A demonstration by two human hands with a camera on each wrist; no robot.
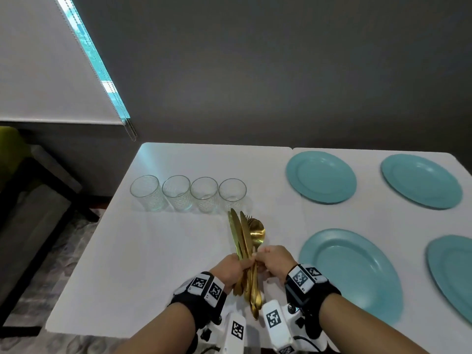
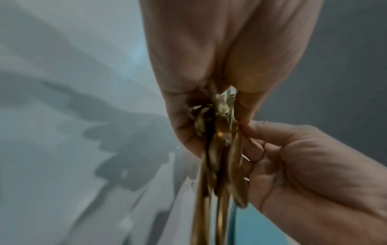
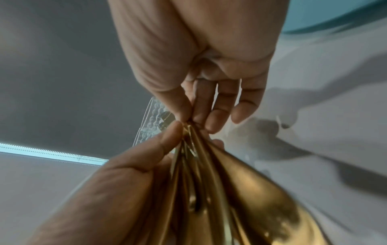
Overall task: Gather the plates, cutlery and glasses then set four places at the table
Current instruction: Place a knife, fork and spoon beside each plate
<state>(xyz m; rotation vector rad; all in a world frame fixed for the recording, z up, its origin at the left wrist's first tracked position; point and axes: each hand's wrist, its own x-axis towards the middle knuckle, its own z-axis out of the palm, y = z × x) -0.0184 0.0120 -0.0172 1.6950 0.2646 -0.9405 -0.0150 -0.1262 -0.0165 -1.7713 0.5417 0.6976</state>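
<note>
We record a white table (image 1: 178,251) with a smooth, matte top. Right of the right hand (image 1: 274,261) lie four round teal plates (image 1: 352,267), apart from one another; only the head view shows all four. Beyond the left hand (image 1: 231,270) stand four clear, dimple-textured glasses (image 1: 204,194) in a row; the right wrist view shows just one, behind the fingers. The left hand is clamped around a bundle of polished gold cutlery (image 1: 246,238), held above the table. The right hand's thumb and fingertips (image 3: 211,122) pinch one piece in that bundle.
</note>
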